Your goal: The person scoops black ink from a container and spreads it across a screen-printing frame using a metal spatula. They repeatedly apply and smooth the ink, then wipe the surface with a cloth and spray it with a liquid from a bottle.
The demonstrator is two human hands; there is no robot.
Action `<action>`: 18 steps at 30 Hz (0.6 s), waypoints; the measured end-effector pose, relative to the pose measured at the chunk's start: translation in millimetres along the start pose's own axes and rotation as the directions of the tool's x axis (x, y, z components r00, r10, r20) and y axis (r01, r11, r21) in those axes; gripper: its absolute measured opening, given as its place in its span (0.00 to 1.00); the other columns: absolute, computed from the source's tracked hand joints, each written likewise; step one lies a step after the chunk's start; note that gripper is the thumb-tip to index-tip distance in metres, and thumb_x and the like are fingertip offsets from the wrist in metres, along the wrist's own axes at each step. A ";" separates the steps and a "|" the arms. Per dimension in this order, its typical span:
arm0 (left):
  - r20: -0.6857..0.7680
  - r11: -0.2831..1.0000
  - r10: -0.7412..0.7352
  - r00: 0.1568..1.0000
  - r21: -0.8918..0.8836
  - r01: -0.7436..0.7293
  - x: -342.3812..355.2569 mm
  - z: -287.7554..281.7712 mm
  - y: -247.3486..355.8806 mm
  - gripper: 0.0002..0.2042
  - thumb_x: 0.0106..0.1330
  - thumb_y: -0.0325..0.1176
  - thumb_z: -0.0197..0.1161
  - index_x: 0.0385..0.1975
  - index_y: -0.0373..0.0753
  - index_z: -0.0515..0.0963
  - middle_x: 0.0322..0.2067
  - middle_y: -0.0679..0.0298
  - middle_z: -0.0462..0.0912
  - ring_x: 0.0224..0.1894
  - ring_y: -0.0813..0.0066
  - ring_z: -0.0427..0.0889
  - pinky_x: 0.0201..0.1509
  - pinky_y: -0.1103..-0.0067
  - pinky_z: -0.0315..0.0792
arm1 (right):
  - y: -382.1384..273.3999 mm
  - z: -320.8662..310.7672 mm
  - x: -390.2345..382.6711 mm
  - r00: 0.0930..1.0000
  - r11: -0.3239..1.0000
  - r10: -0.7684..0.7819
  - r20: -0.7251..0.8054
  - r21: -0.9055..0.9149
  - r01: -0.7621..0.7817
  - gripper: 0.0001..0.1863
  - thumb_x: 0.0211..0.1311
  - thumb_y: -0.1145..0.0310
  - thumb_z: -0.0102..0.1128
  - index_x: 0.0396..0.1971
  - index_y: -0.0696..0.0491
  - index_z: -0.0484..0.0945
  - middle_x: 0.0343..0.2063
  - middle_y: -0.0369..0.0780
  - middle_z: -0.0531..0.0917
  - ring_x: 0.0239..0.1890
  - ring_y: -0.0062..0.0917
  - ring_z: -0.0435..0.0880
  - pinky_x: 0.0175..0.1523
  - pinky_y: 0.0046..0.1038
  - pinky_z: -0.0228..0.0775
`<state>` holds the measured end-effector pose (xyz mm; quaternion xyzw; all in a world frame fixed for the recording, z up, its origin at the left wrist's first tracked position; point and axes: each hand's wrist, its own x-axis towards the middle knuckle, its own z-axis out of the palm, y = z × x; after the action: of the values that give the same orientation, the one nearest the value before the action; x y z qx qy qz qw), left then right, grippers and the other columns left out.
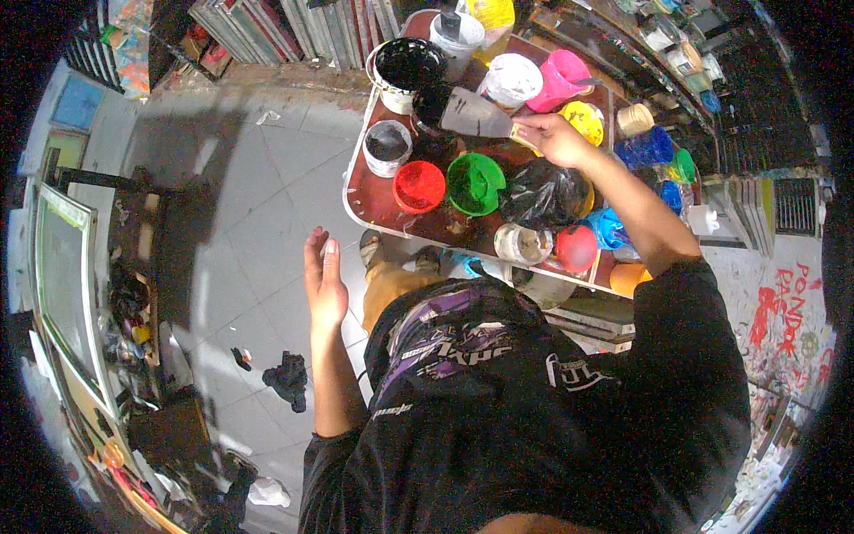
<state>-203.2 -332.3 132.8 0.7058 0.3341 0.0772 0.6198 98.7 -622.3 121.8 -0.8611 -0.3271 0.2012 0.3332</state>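
Observation:
My right hand [553,139] is closed on one end of a scraper with a wide, flat, translucent blade [476,113]. The blade points left over the table, beside a dark container [431,105] that it partly covers. Just behind stands a white bucket [398,100] with black paint smeared inside. A red tub [419,187] and a green tub [473,185] sit nearer to me, with a black plastic bag [544,193] right of them below my right wrist. Off the table's left side, my left hand [326,285] is raised with fingers stretched out, holding nothing.
The dark red table [378,200] is crowded with paint pots, among them a pink tub [559,78] and a grey-smeared pot [388,147]. Framed panels [258,31] lean along the far wall. A black rag [286,381] lies on the tiled floor. Shelves with jars line the right.

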 end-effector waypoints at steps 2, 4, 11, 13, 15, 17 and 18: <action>-0.006 1.000 -0.006 1.000 -0.001 0.006 -0.3 -1.1 -0.4 0.29 0.64 0.53 0.43 0.57 0.37 0.57 0.54 0.54 0.64 0.53 0.62 0.68 0.55 0.66 0.57 | -6.3 0.9 -2.7 0.998 0.997 0.054 0.026 -0.063 -0.052 0.15 0.59 0.64 0.52 0.43 0.55 0.74 0.35 0.42 0.81 0.37 0.23 0.78 0.44 0.25 0.67; -0.013 1.000 -0.009 1.000 -0.007 0.009 0.9 -1.4 -0.4 0.29 0.64 0.53 0.43 0.58 0.37 0.57 0.55 0.54 0.64 0.53 0.62 0.68 0.55 0.65 0.57 | -14.2 -2.0 -3.9 0.994 0.992 0.094 0.051 -0.090 -0.089 0.15 0.59 0.64 0.52 0.43 0.55 0.74 0.35 0.42 0.81 0.36 0.23 0.78 0.44 0.25 0.68; -0.010 1.000 0.000 1.000 -0.020 0.000 4.9 2.9 -1.6 0.29 0.64 0.52 0.43 0.58 0.37 0.57 0.55 0.54 0.64 0.54 0.62 0.68 0.55 0.65 0.56 | -13.8 -2.3 -13.6 0.990 0.990 -0.011 0.138 -0.138 0.030 0.15 0.59 0.63 0.51 0.42 0.55 0.75 0.34 0.44 0.80 0.36 0.29 0.79 0.43 0.27 0.69; 0.002 1.000 -0.001 1.000 -0.010 0.001 4.9 4.1 -0.4 0.29 0.64 0.52 0.43 0.58 0.37 0.57 0.55 0.53 0.64 0.54 0.61 0.68 0.55 0.65 0.56 | -22.6 -3.1 -19.1 0.986 0.985 -0.044 0.160 -0.159 0.070 0.15 0.59 0.63 0.51 0.42 0.55 0.75 0.33 0.44 0.80 0.35 0.31 0.79 0.42 0.28 0.69; 0.010 1.000 0.007 1.000 -0.009 -0.006 5.6 4.9 -2.6 0.29 0.63 0.53 0.44 0.58 0.37 0.57 0.55 0.53 0.64 0.54 0.61 0.68 0.55 0.65 0.56 | -26.1 -3.8 -23.4 0.980 0.986 -0.073 0.183 -0.136 0.099 0.15 0.59 0.63 0.50 0.41 0.55 0.75 0.32 0.45 0.80 0.34 0.33 0.79 0.42 0.29 0.69; 0.017 1.000 0.014 1.000 -0.006 -0.014 5.7 5.6 -3.1 0.30 0.63 0.53 0.43 0.58 0.37 0.56 0.55 0.53 0.64 0.54 0.61 0.67 0.55 0.65 0.57 | -35.6 -9.6 -25.7 0.969 0.990 -0.018 0.245 -0.132 0.051 0.15 0.58 0.63 0.51 0.41 0.55 0.75 0.31 0.44 0.81 0.32 0.30 0.79 0.40 0.28 0.69; 0.020 1.000 0.017 1.000 -0.003 -0.017 5.4 6.2 -2.5 0.30 0.63 0.53 0.43 0.58 0.37 0.56 0.55 0.53 0.64 0.54 0.61 0.67 0.55 0.66 0.57 | -41.4 -13.6 -27.3 0.960 0.992 0.001 0.280 -0.123 0.035 0.14 0.58 0.63 0.51 0.41 0.54 0.75 0.31 0.44 0.81 0.32 0.29 0.79 0.40 0.28 0.69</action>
<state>-196.7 -334.2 127.5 0.7087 0.3218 0.0761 0.6232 69.4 -624.0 163.9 -0.8407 -0.3904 0.2966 0.2300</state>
